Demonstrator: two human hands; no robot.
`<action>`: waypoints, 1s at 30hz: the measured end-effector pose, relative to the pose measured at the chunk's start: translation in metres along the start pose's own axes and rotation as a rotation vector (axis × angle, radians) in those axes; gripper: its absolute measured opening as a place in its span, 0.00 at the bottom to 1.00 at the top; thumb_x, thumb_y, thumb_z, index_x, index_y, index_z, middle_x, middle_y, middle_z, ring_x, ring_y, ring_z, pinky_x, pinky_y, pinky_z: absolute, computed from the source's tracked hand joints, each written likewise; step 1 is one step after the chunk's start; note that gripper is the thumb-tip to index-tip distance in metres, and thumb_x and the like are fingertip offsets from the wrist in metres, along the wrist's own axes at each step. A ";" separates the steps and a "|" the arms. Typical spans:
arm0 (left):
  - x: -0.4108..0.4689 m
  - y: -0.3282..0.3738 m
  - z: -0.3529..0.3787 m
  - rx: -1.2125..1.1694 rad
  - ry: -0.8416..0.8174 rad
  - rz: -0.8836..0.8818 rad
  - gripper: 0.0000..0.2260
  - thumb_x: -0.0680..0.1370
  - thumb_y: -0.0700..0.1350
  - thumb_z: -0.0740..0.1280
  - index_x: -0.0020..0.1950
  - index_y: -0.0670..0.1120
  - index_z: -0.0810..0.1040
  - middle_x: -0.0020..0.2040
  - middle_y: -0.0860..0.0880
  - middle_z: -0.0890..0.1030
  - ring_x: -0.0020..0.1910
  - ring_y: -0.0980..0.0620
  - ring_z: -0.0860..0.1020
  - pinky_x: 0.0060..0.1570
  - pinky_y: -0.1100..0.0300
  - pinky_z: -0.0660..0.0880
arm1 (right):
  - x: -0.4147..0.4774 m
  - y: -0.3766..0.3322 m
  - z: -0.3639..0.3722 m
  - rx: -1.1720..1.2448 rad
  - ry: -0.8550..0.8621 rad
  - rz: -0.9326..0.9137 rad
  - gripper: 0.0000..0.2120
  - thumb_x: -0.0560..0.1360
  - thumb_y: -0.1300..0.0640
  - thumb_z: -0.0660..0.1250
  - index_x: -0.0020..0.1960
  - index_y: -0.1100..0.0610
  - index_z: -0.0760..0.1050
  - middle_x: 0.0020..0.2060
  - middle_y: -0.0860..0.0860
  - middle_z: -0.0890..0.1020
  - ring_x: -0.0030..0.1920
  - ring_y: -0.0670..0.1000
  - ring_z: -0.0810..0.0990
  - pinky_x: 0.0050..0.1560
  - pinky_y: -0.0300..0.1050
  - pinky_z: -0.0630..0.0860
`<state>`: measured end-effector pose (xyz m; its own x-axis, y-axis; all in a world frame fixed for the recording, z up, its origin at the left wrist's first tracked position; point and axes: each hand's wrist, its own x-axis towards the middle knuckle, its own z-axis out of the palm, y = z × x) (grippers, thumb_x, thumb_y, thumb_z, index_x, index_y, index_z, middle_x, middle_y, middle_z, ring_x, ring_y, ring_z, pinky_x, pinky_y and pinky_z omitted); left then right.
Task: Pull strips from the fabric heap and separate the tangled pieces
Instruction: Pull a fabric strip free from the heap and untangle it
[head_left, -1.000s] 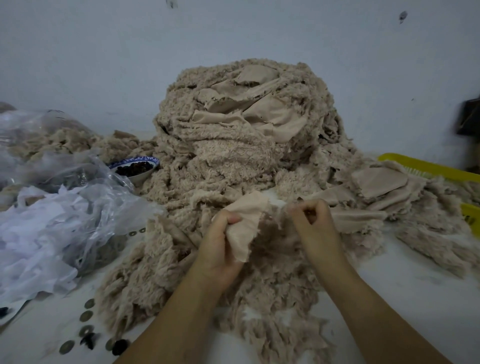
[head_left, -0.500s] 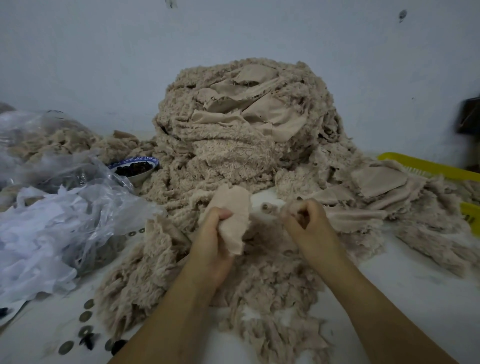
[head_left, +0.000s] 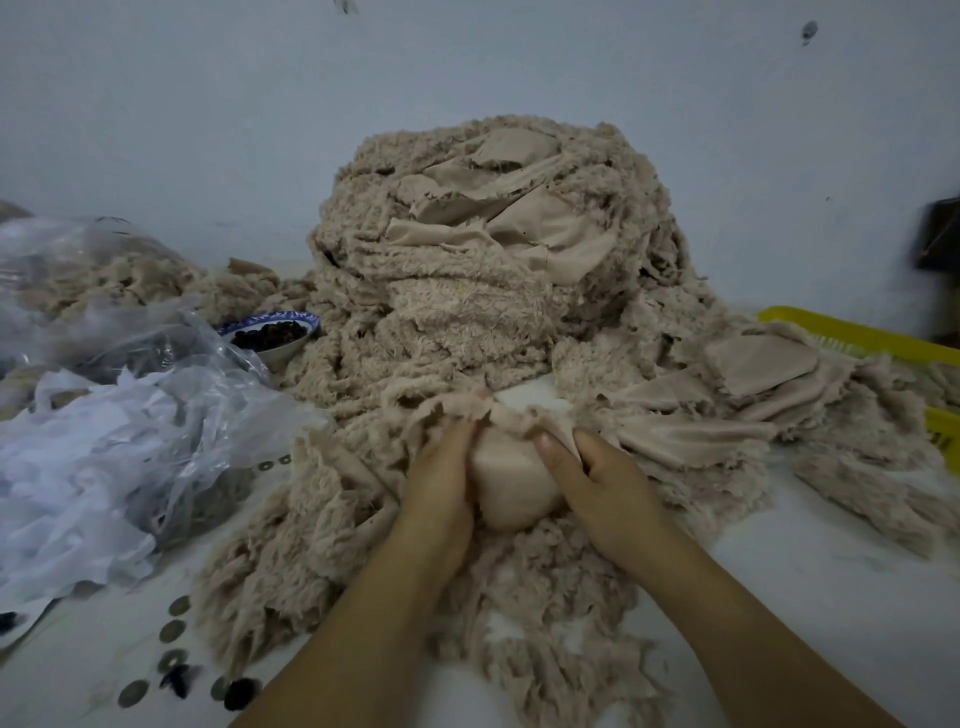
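Where the two forearms reach in from the near edge, they cross a white worktop (head_left: 831, 597). A scatter of round coins (head_left: 171, 631) lies on it at the near left, with a few dark lumps among them. A skirt of fluffy beige scraps (head_left: 545, 597) spreads under the wrists and trails toward the near edge.

Just beyond that, the hands sit close together, side by side. The left hand (head_left: 441, 483) has its fingers curled into the frayed upper edge of a smooth strip (head_left: 511, 483) of pale beige cloth. The right hand (head_left: 608, 483) pinches the same strip from the other side, with its thumb laid flat on the cloth and its fingers tucked beneath a fold. The strip is bunched between the two palms at the foot of the fabric heap (head_left: 483, 291), its top edge touching the tangled fringe there.

To the left, a crumpled clear plastic bag (head_left: 156, 415) holds white shreds and rests against the heap's lower edge. Behind it a blue-and-white bowl (head_left: 272, 332) with dark contents sits just beside the heap, and further left more beige scraps show through another clear bag (head_left: 78, 260).

The heap itself rises tall in the middle, shaggy strips wound around it and flat smooth pieces lying near its top. Its right flank slopes down over stacked flat pieces toward a yellow basket (head_left: 857, 338), whose rim shows behind them. A pale, marked wall (head_left: 208, 104) closes the back, with a dark blurred object (head_left: 940, 234) at its right edge.
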<state>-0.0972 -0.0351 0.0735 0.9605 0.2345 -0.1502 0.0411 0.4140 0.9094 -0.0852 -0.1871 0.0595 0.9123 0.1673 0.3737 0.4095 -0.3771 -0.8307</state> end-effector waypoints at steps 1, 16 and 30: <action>0.003 0.004 -0.003 -0.143 -0.002 -0.023 0.11 0.81 0.47 0.64 0.55 0.49 0.85 0.50 0.47 0.87 0.47 0.51 0.86 0.43 0.56 0.80 | -0.001 -0.001 0.000 0.000 -0.025 0.004 0.22 0.79 0.42 0.62 0.32 0.52 0.63 0.24 0.40 0.69 0.26 0.41 0.67 0.29 0.33 0.65; 0.006 0.026 -0.021 -0.679 -0.055 -0.101 0.21 0.83 0.39 0.51 0.31 0.47 0.67 0.22 0.53 0.64 0.16 0.58 0.57 0.19 0.65 0.50 | 0.014 0.006 -0.017 0.324 0.431 0.317 0.19 0.81 0.47 0.63 0.35 0.55 0.66 0.25 0.44 0.69 0.26 0.44 0.67 0.31 0.44 0.65; -0.013 0.004 0.009 0.013 -0.019 -0.145 0.10 0.84 0.44 0.59 0.54 0.44 0.80 0.38 0.46 0.83 0.28 0.52 0.80 0.22 0.63 0.72 | -0.003 -0.008 0.019 -0.296 -0.126 -0.123 0.15 0.81 0.54 0.60 0.68 0.51 0.70 0.54 0.40 0.70 0.60 0.43 0.68 0.51 0.34 0.63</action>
<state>-0.1070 -0.0441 0.0829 0.9490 0.1565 -0.2735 0.1836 0.4308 0.8836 -0.0908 -0.1673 0.0572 0.8568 0.3319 0.3945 0.5149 -0.5919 -0.6202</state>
